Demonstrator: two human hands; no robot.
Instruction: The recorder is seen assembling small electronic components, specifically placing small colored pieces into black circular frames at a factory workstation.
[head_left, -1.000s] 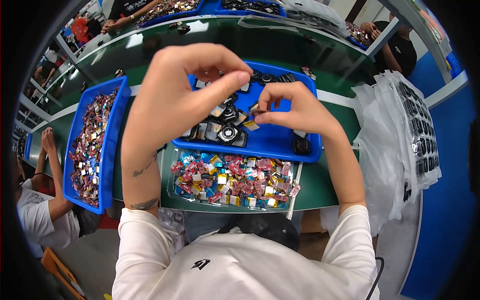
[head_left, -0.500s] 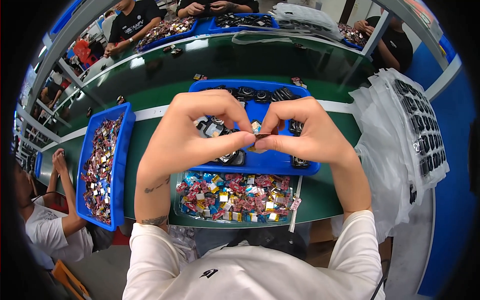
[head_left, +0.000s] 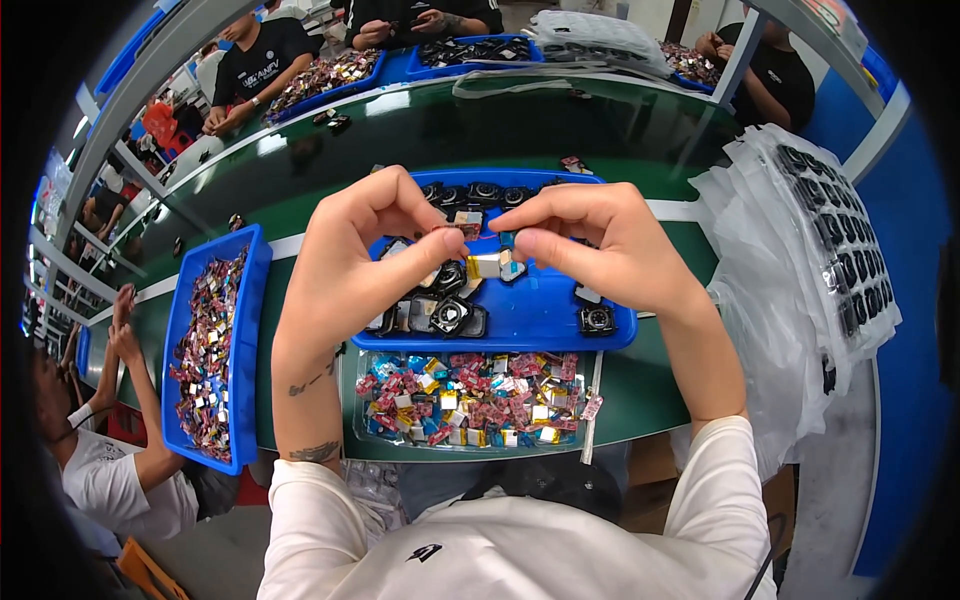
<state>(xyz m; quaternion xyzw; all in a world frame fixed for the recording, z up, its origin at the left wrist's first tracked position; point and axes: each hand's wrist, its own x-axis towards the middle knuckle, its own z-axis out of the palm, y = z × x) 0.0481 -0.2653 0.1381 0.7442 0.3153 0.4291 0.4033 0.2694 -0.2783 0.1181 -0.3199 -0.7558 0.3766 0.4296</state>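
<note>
1. My left hand (head_left: 365, 265) is raised above the blue tray (head_left: 545, 320), and its thumb and forefinger are pinched closed on one end of a small component (head_left: 468, 224).
2. My right hand (head_left: 600, 245) is at the same height, just beside the left one, and its fingertips are pinched closed on the other end of the same small part.
3. The component is so between my two hands, in the air over the middle of the tray. It is small, with a pale body; more detail I cannot tell.
4. Under it, in the tray, lie several small black parts (head_left: 450, 315) with round openings, and one more black part (head_left: 597, 319) sits alone near the right wall of the tray.
5. More black parts stand in a row along the far wall of the tray.
6. Just in front of the tray, close to my body, there is a clear tray (head_left: 475, 398) full of small pieces in red, blue and gold colours.
7. At my left, well apart from my hands, a long blue bin (head_left: 252, 300) holds many similar coloured pieces.
8. At my right, a heap of clear plastic bags (head_left: 800, 260) with dark parts inside lies on the green table (head_left: 640, 385).
9. Another person's hands (head_left: 125, 320) are at the left edge, near the long bin.
</note>
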